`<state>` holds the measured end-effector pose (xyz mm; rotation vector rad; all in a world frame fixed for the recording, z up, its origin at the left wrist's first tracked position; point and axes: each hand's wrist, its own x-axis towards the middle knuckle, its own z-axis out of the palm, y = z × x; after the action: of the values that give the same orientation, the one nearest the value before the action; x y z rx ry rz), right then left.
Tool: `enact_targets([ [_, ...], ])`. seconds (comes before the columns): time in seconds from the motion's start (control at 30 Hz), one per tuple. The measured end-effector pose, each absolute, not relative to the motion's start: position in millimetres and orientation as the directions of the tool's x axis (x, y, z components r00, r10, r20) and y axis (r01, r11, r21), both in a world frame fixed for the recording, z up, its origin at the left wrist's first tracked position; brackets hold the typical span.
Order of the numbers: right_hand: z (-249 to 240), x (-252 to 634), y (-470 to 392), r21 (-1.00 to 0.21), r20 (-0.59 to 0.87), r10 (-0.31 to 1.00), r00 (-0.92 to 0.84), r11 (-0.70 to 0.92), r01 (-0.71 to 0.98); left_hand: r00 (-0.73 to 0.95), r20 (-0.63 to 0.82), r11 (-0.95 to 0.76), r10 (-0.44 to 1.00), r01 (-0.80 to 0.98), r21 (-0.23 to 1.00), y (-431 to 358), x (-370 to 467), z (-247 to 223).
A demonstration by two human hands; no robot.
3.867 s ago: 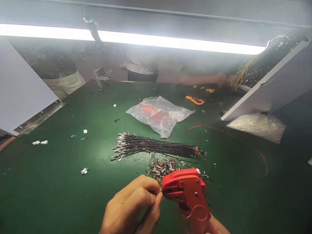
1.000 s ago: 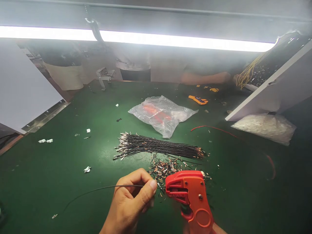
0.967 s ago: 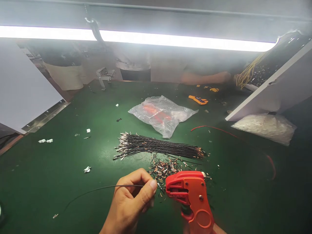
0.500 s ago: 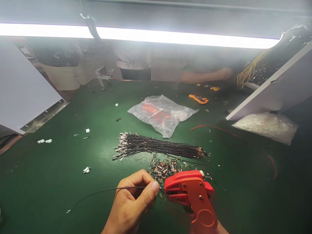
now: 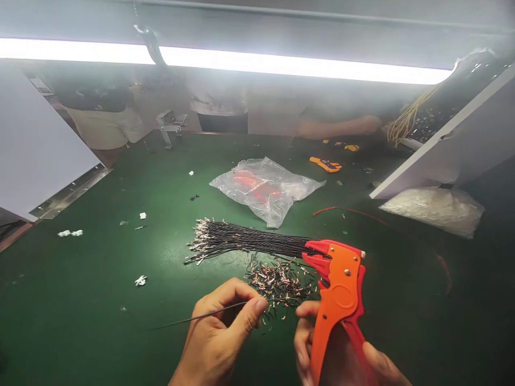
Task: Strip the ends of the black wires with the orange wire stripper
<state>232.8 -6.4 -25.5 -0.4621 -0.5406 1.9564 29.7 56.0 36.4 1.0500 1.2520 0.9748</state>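
Observation:
Between thumb and forefinger, my left hand [image 5: 223,327] pinches a thin black wire [image 5: 193,318], whose tail stretches left and blurs. My right hand [image 5: 308,343] is wrapped round the handles of a red and orange wire stripper [image 5: 341,284]. The stripper's jaws are apart, over the right end of a bundle of black wires [image 5: 257,239]. Silvery terminals show at the bundle's left end. Below the bundle lies a pile of short black and copper scraps [image 5: 277,281], just beyond my left fingertips.
A clear plastic bag [image 5: 267,187] with red items lies behind the bundle. Farther back are an orange tool [image 5: 325,164] and a metal bracket [image 5: 171,126]. A filled bag [image 5: 434,209] sits at right by a white panel [image 5: 442,134]. People stand beyond the table.
My right hand has raised the stripper away from the wire end, and its handles are spread wider. My left hand keeps its pinch, while the wire's tail has swung and blurred.

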Motion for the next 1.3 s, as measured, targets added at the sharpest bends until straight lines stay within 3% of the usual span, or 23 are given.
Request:
enact_targets([
  [0.17,-15.6,233.3,0.3,-0.597,-0.055,0.937,-0.345,-0.308,-0.741,0.161,-0.193,0.161,0.968,0.190,0.968,52.6,34.8,28.6],
  [0.37,-15.5,233.5,-2.3,-0.624,-0.067,0.950,-0.304,-0.277,-0.730,0.207,-0.137,0.083,0.969,0.252,0.964,54.9,35.5,24.5],
  [0.6,-25.9,234.0,-6.2,-0.518,-0.010,0.903,-0.430,-0.372,-0.770,0.350,-0.070,-0.066,0.934,0.363,0.930,59.3,28.0,19.7],
  [0.7,-26.6,233.9,-5.4,-0.505,-0.035,0.894,-0.447,-0.401,-0.764,0.360,0.034,-0.181,0.932,0.383,0.906,57.9,29.2,12.9],
  [0.93,-26.5,232.2,-1.3,-0.719,-0.248,0.874,-0.418,-0.456,-0.525,0.386,0.336,-0.491,0.859,0.437,0.754,46.9,42.0,-13.5],
  [1.1,-28.6,227.6,2.0,-0.784,-0.260,0.876,-0.406,-0.436,-0.441,0.391,0.481,-0.614,0.785,0.380,0.692,40.6,49.2,-27.9],
  [1.3,-30.8,227.3,6.4,-0.812,-0.184,0.872,-0.453,-0.395,-0.431,0.391,0.556,-0.675,0.734,0.329,0.660,40.3,53.7,-35.0],
])
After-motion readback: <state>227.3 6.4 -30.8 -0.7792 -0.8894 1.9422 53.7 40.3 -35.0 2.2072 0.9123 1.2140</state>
